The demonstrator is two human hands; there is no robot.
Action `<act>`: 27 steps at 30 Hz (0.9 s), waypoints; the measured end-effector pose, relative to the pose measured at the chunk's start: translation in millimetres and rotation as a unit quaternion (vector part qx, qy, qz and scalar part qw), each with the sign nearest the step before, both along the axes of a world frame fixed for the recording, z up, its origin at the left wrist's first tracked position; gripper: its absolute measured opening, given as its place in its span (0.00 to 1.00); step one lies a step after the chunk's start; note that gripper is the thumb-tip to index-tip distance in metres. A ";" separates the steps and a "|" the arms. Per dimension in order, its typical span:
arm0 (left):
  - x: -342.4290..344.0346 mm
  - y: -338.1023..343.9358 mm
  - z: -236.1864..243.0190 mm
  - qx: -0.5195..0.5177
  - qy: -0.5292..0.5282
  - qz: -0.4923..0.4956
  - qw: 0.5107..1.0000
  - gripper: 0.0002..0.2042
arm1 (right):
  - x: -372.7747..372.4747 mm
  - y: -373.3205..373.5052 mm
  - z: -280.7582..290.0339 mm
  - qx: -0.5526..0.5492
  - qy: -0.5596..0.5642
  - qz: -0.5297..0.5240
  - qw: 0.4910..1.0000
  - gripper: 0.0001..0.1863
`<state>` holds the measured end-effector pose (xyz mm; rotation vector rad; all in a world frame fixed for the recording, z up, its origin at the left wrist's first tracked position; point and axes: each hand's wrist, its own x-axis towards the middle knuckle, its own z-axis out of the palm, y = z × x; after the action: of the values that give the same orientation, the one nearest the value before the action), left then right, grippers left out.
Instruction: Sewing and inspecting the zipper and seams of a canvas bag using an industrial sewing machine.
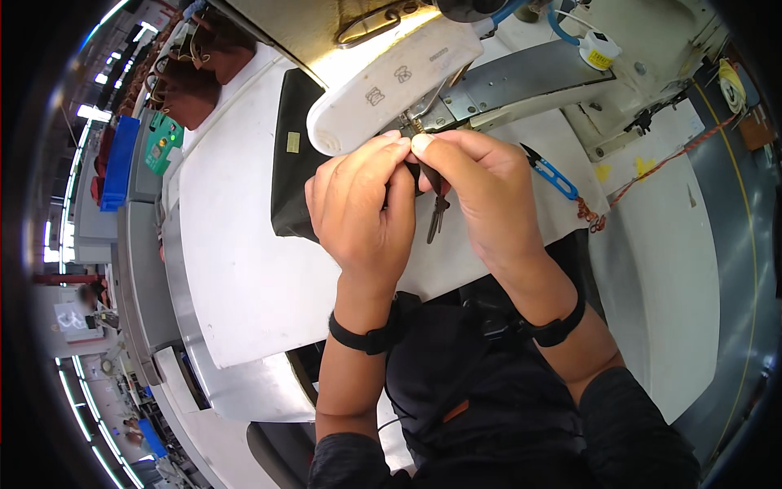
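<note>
White, flat bench (244, 277); white, round-ended sewing-machine arm (391, 91) over it; black, flat, sheet-like piece (292, 187) beside my left hand (358, 204), whose grip I cannot tell; my right hand (498, 200), nearer, grip narrow, pinching a small, dark, slim strip (436, 181); strip below the fingertips, long axis running toward my body.

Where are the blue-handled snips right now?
In the head view, the blue-handled snips lie on the white tabletop, just to the right of the right hand, with an orange-red cord at their lower end.
</note>
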<state>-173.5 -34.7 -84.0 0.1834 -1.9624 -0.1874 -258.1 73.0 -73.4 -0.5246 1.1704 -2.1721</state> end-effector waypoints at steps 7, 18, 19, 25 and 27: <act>-3.5 -3.7 2.0 -0.006 0.003 0.000 1.000 0.11 | -2.9 1.1 7.4 0.056 0.020 0.002 0.998 0.11; -7.2 -4.6 2.7 0.057 0.007 -0.012 0.998 0.08 | -10.3 4.5 5.3 0.052 0.085 0.007 0.995 0.12; -7.5 -5.0 3.4 0.054 0.005 -0.014 0.998 0.08 | -11.4 5.2 4.5 0.082 0.106 -0.002 0.991 0.12; -6.3 -8.1 7.8 0.022 -0.002 -0.032 0.999 0.08 | -16.0 6.4 2.1 0.145 0.196 -0.027 0.969 0.13; -6.0 -9.0 8.4 0.010 -0.005 -0.031 0.999 0.07 | -16.8 4.7 1.8 0.135 0.189 -0.028 0.972 0.14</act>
<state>-179.5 -43.7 -75.6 0.1373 -1.9773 -0.2475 -274.9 77.7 -71.5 -0.8152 1.6720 -1.9644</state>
